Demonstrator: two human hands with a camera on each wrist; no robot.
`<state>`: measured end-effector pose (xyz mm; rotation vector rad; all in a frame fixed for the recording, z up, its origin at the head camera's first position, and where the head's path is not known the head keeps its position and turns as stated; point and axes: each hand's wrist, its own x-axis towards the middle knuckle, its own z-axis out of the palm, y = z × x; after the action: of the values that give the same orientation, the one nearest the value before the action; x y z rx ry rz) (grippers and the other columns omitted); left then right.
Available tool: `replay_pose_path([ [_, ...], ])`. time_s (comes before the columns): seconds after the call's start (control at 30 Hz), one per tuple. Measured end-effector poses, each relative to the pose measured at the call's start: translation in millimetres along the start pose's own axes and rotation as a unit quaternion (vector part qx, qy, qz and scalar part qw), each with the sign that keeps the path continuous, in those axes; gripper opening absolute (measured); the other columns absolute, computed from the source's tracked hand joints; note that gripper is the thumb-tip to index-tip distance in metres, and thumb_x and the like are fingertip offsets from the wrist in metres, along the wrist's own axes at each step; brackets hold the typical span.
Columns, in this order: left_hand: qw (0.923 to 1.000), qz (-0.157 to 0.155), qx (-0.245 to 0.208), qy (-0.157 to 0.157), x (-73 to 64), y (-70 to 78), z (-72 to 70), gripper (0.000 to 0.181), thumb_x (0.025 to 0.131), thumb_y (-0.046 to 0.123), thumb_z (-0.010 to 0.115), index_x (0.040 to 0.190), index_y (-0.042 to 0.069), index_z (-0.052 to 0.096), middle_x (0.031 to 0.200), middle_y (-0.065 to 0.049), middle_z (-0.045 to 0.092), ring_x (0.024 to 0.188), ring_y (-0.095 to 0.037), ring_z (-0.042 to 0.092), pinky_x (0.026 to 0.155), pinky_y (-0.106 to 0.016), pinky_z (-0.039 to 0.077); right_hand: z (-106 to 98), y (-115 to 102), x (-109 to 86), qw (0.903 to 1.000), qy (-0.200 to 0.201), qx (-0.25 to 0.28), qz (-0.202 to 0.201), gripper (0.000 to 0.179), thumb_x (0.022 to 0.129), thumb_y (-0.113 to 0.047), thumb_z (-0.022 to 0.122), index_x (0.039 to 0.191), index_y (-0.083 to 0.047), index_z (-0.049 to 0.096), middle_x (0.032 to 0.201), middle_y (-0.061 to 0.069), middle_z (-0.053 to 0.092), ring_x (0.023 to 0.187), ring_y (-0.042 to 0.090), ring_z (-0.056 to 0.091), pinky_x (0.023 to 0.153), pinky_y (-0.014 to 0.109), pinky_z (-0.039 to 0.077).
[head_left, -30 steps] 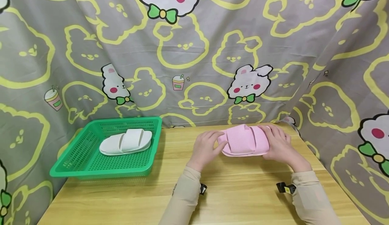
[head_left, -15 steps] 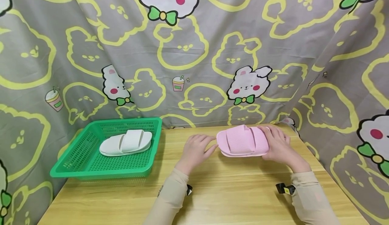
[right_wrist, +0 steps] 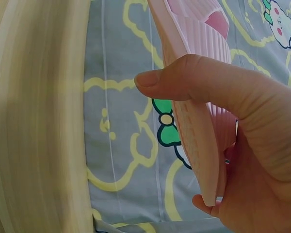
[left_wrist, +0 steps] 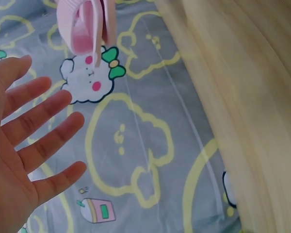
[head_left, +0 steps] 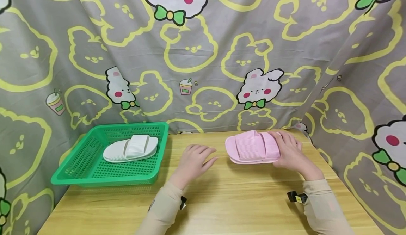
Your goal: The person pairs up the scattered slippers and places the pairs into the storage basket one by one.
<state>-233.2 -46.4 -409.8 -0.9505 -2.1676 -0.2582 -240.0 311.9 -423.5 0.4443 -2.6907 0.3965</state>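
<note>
Pink slippers, with two ribbed straps showing, are held over the right back part of the wooden table. My right hand grips their right end, and in the right wrist view the thumb lies across the sole side. My left hand is left of the slippers, apart from them and holding nothing. Its fingers are spread and nearly straight in the left wrist view, where the slippers' end shows at the top. White slippers lie in the green basket.
The basket stands at the table's left back, with perforated walls and floor. A grey curtain with cartoon animals hangs close behind the table and along both sides. A small black device is strapped at each wrist.
My left hand has let go of the pink slippers' left end and moved left and slightly toward me. The right hand still grips the slippers, which have barely moved.
</note>
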Motion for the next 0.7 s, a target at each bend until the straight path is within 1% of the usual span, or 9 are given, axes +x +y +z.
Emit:
replay_pose_path([
  [0.17, 0.9997, 0.008, 0.018, -0.012, -8.6, -6.3, -8.8, 0.027, 0.082, 0.041, 0.059, 0.100, 0.022, 0.066, 0.090, 0.007, 0.066, 0.084, -0.014, 0.062, 0.082, -0.035, 0.047, -1.0, -0.9, -0.5, 1.0000, -0.002, 0.001, 0.003, 0.107, 0.040, -0.026, 0.081, 0.134, -0.020, 0.030, 0.130, 0.015, 0.031, 0.117, 0.040, 0.027, 0.080, 0.055, 0.023],
  [0.4, 0.9989, 0.018, 0.037, -0.022, -20.9, -13.2, -22.5, 0.028, 0.080, 0.040, 0.063, 0.101, 0.022, 0.065, 0.092, 0.007, 0.066, 0.083, -0.015, 0.062, 0.081, -0.037, 0.048, -1.4, -1.8, -0.3, 1.0000, -0.006, 0.002, 0.000, 0.107, 0.041, -0.026, 0.081, 0.135, -0.020, 0.029, 0.130, 0.016, 0.030, 0.116, 0.041, 0.028, 0.079, 0.056, 0.023],
  [0.7, 0.9975, 0.016, 0.054, -0.042, -38.2, -23.0, -38.2, 0.028, 0.082, 0.041, 0.061, 0.102, 0.022, 0.065, 0.092, 0.006, 0.067, 0.085, -0.016, 0.061, 0.082, -0.038, 0.047, -2.0, -2.6, -0.3, 1.0000, -0.008, 0.004, -0.001, 0.108, 0.041, -0.025, 0.082, 0.135, -0.020, 0.029, 0.131, 0.016, 0.029, 0.116, 0.041, 0.027, 0.079, 0.057, 0.022],
])
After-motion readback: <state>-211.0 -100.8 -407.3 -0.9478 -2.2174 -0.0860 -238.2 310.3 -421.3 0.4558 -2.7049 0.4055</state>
